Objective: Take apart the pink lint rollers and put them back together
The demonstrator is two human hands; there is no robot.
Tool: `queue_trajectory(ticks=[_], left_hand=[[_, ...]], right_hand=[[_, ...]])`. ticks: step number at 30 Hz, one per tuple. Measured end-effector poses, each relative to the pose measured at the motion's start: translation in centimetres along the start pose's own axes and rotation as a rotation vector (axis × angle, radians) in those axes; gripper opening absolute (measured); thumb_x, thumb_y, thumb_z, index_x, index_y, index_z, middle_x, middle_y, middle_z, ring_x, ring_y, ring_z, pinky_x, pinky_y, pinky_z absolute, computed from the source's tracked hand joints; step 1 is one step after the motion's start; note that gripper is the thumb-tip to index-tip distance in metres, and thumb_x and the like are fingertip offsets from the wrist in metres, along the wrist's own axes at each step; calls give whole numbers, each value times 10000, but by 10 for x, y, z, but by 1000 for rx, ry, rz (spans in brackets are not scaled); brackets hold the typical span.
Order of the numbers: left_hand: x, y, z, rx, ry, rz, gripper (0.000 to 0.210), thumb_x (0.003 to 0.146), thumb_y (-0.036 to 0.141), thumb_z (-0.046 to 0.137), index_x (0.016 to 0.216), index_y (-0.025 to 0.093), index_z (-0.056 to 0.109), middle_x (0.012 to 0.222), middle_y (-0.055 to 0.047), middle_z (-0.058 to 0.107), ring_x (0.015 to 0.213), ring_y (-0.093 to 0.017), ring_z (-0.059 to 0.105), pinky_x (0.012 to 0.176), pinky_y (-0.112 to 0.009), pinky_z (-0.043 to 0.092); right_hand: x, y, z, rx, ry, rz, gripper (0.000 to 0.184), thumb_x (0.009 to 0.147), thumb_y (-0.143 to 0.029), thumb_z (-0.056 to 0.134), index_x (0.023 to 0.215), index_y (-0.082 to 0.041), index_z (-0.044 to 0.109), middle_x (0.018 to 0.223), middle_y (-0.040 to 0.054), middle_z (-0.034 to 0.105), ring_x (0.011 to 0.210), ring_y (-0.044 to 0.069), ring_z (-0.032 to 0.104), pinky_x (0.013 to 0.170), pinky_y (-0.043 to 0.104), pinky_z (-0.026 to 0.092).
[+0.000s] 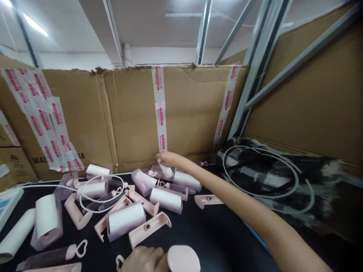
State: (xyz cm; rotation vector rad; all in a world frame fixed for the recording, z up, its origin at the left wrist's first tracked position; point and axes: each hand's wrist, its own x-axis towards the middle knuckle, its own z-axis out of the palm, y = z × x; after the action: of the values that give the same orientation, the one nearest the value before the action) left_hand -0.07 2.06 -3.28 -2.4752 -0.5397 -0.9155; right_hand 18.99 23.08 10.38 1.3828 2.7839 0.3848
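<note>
A person's two bare hands work at a black tabletop (217,234). The right arm stretches to the far side, where the right hand (170,158) has its fingers at the upper end of a tilted white roll (165,172), just in front of a taped cardboard wall (133,113). Whether that grip is clamped on the roll or only touching it cannot be told. The left hand (146,260), at the near edge, has its fingers curled together, apparently clamped around a pale pink piece (183,258) whose rounded, glossy end shows beside the thumb. A heart-shaped loop (120,261) pokes out on the other side of the fist; what it is attached to is hidden.

Between the hands lie more rolls, several in lilac see-through covers, and pink holders (149,228) with upturned ends.

The roll looks light and hollow, like the loose roll (19,234) at the left, and would probably dent if squeezed hard; a gentle hold around its middle seems best. The pink piece looks like stiff, smooth plastic, light but a little slippery, so wrapping the fingers around its body suits it better than pinching the rounded end.
</note>
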Motion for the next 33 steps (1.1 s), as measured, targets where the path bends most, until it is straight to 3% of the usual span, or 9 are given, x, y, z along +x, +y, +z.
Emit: queue_trajectory(ticks=[5,9,11,15,18,20,26,30,33], left_hand=[[1,0,-3,1,6,-14,202,899,194,340,746,182,472,519,24,544,369,-128,518,327,-239,317],[4,0,-6,-36,-2,-20,264,915,321,330,749,180,479,533,18,559,381,-134,534,329,-246,347],[5,3,-4,-46,32,-41,314,907,401,333,732,183,476,525,10,562,377,-142,535,326,-253,356],[6,5,-2,-53,117,-99,380,911,443,280,678,197,453,470,15,525,354,-156,529,324,-262,376],[8,3,-7,-59,28,-40,349,897,443,348,707,184,483,516,6,564,393,-148,559,343,-246,407],[10,2,-12,-67,-13,-24,341,891,436,378,702,176,494,525,2,572,402,-142,564,358,-238,422],[11,6,-6,-73,109,-114,435,922,436,257,625,189,456,456,6,511,375,-154,546,356,-248,402],[7,4,-5,-62,16,-62,360,900,447,333,697,185,475,508,10,545,372,-145,529,336,-251,371],[8,0,-9,-44,-22,-21,299,890,416,374,747,177,482,512,18,541,370,-134,521,330,-242,357]], right_hand=[[-30,27,-9,-114,-21,250,287,823,-176,562,1102,-113,551,1017,129,625,969,240,580,827,374,442],[-37,23,-9,-130,-37,417,300,879,-313,523,1125,-142,531,1127,78,558,977,202,564,839,425,465],[-37,17,-11,-94,-35,433,286,876,-290,526,1108,-123,546,1161,115,540,1026,229,542,865,436,441],[-36,-4,-10,94,-69,237,254,864,-290,516,1035,-122,601,1156,169,559,1045,265,540,858,357,414],[-30,-28,2,284,-150,46,363,796,-466,566,1005,-174,616,992,85,656,812,198,623,671,257,455],[-21,-45,13,379,-157,-24,430,746,-485,613,1027,-159,603,942,71,674,738,182,628,606,243,455],[8,-73,19,537,36,-107,339,860,-112,426,1190,-118,503,1187,102,583,1043,156,554,826,241,433],[-15,-70,7,547,15,-175,330,851,-279,494,1135,-126,564,1094,110,621,951,186,594,777,262,451],[-51,-65,6,467,-138,-198,552,708,-441,637,1180,-165,556,1049,107,648,858,239,625,685,290,465]])
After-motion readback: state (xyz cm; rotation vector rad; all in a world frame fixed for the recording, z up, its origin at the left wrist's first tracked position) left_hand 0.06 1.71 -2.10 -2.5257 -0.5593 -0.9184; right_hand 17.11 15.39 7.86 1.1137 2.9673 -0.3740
